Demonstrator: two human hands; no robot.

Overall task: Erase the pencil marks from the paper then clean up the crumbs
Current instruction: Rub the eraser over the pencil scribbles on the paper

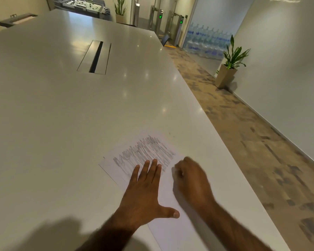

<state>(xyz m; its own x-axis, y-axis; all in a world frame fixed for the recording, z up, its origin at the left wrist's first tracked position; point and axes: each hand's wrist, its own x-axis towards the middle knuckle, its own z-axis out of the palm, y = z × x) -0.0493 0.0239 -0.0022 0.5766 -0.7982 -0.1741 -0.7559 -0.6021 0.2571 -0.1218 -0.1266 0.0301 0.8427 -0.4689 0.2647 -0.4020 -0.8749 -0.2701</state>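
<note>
- While the left hand [143, 194] lies flat on the sheet of paper [172, 230], we see its four fingers straight and close together, the thumb spread out to the right, and the fingertips reaching the near edge of the pencil marks [145, 153].
- The pencil marks are a dense grey zigzag scribble rather than letters, and they cover the far part of the sheet.
- The sheet lies at an angle on the white table [53, 115], close to the table's right edge, and both forearms cross its near half.
- The right hand [190, 178] sits on the sheet just right of the scribble, with its fingers curled into the palm. It is blurred, so we cannot tell whether they pinch anything.
- A couple of faint specks [171, 134] lie on the table just past the far corner of the sheet, too small for us to identify.
- The clearest signs in view are two green lit arrows [160, 16] on the turnstile gates at the far end of the room.
- A cable hatch [94, 57] is set into the middle of the table, well beyond the sheet.
- A potted plant [231, 58] stands on the patterned carpet [243, 134] by the right wall, with stacked blue water bottles [207, 42] behind it.
- A second potted plant [120, 8] stands by a grey machine [83, 5] beyond the far end of the table.
</note>
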